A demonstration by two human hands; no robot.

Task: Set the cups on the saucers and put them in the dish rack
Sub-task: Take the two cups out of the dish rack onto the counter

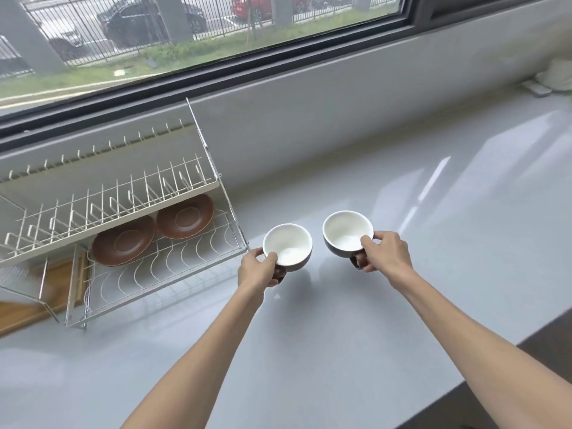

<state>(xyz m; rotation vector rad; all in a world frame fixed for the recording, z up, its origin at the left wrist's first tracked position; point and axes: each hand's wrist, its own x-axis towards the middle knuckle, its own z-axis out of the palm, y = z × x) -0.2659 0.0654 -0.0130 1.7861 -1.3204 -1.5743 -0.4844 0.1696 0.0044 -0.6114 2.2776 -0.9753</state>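
Note:
Two brown cups with white insides are held upright above the white counter. My left hand [258, 269] grips the left cup [289, 246] by its handle, just right of the dish rack [161, 274]. My right hand [383, 250] grips the right cup [346, 232] by its handle. Two brown saucers lie side by side on the rack's lower wire shelf: the left saucer [123, 244] and the right saucer [185, 218]. Both saucers carry nothing, and the upper shelf partly hides their far edges.
The rack's upper shelf [102, 193] has upright plate prongs overhanging the saucers. A wooden board [21, 314] lies under the rack's left end. A window wall runs behind the counter. White cloth [557, 77] sits at the far right. The counter's front edge drops away at lower right.

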